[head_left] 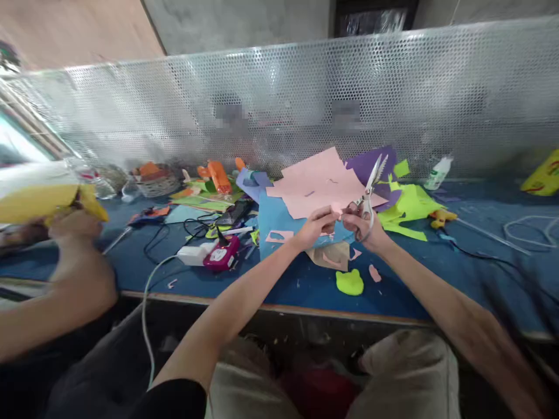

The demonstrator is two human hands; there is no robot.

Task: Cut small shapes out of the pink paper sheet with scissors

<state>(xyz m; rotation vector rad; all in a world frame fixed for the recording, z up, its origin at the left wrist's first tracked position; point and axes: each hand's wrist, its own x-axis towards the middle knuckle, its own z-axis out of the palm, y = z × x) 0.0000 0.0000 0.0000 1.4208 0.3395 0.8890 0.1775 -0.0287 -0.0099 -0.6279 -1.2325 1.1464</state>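
My left hand (318, 226) pinches a small pink felt piece (336, 208) in front of me, its fingertips closed on the edge. My right hand (363, 228) is closed around the handles of scissors (370, 189), whose parted blades point up and away from the pink piece. Its thumb and finger also meet the piece's right side. Behind both hands spreads a large pink felt sheet (318, 180) over a blue sheet (268, 224). Below them lie a brown scrap (334, 260), a lime-green animal-head cutout (350, 283) and a small pink offcut (374, 273).
A magenta power adapter (221, 254) with cables sits left. Lime-green felt (410, 206), a glue bottle (439, 173) and a yellow glue gun (443, 218) lie right. A basket (156, 181) stands back left. Another person's hand (76, 224) holds yellow material at far left. A perforated metal panel (279, 105) backs the table.
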